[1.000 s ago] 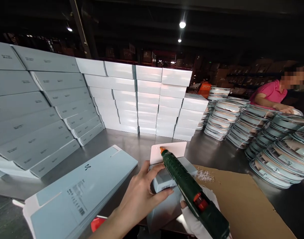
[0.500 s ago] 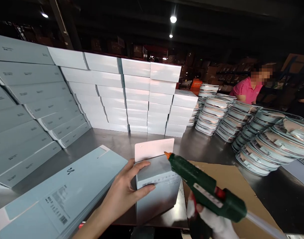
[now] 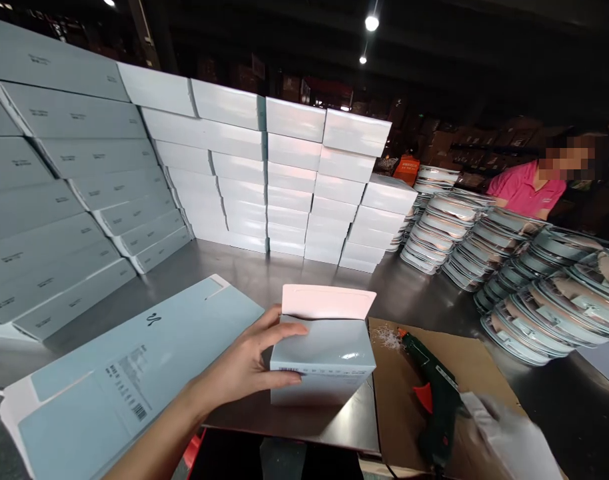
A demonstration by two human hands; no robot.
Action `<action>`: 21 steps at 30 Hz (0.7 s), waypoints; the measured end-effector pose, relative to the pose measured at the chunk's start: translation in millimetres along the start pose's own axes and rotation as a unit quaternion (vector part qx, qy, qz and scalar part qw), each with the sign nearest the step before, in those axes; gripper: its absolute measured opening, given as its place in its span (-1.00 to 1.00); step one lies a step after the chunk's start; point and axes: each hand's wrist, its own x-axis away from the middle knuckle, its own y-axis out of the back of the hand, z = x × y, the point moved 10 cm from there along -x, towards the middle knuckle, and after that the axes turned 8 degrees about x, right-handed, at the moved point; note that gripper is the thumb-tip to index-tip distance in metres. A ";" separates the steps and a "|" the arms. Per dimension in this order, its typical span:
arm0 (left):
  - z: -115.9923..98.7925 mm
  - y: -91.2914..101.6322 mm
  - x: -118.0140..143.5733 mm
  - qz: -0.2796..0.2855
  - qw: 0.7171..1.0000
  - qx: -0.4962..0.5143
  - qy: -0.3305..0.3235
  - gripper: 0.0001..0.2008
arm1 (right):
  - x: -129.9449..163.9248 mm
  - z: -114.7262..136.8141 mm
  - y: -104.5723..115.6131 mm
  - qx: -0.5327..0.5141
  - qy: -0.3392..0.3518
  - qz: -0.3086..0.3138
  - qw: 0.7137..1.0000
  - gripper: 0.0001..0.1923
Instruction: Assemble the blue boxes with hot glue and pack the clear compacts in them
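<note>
Basically, right hand [image 3: 514,430] is nearest on the right, white-gloved and motion-blurred; can't tell if its fingers are spread or curled, or whether it touches the glue gun [image 3: 437,383] beside it. Gun lies on a brown cardboard sheet [image 3: 394,427], red trigger toward the box side, orange nozzle by white shreds [image 3: 386,337]. Bare left hand [image 3: 244,360] grips the left end of a light-blue box [image 3: 329,353], fingers over the top, thumb on the front face. Box sits at the near edge of the metal table [image 3: 234,263], pale flap [image 3: 329,302] raised at its back. Flat blue cartons [image 3: 139,353] are piled left of it. Further off: stacked boxes [image 3: 289,180] behind, stacks of round packs [image 3: 549,307] at right, then a person in pink [image 3: 522,187] beyond those.
</note>
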 end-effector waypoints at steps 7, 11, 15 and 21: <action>5.1 -0.1 5.8 -0.026 0.999 -0.001 -0.030 -0.55 | 26.6 155.7 -120.8 -0.181 0.288 0.300 0.891 0.19; 6.5 -4.3 10.4 -0.089 0.989 0.034 -0.116 -0.43 | 25.2 159.7 -124.4 -0.150 0.371 0.266 0.877 -0.16; 3.9 -5.9 14.3 -0.095 0.979 0.033 -0.175 -0.40 | 50.1 177.0 -119.4 -0.096 0.497 0.249 0.825 -0.35; -14.1 -9.0 3.3 0.011 0.991 -0.011 -0.134 -0.83 | 89.2 209.9 -117.8 0.021 0.669 0.157 0.726 -0.47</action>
